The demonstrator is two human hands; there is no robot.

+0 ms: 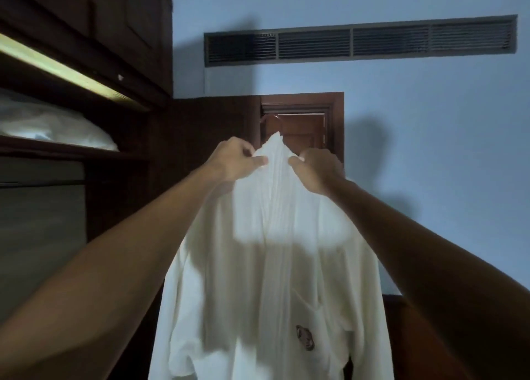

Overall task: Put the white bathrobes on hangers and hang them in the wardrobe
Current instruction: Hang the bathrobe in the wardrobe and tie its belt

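Observation:
A white bathrobe (275,265) hangs full length in front of me, with a small dark emblem on its chest pocket. Its collar rises to a point under a hanger hook (271,119), which shows faintly above the cloth; the rest of the hanger is hidden inside the robe. My left hand (236,161) pinches the collar on the left side. My right hand (315,169) pinches the collar on the right side. Both arms are raised. The dark wooden wardrobe (86,64) stands to the left.
A lit strip (60,70) runs under the wardrobe's upper cabinet. White bedding (51,127) lies on a wardrobe shelf at left. Behind the robe is a brown wooden door (304,116). A long air vent (361,42) is set in the pale blue wall.

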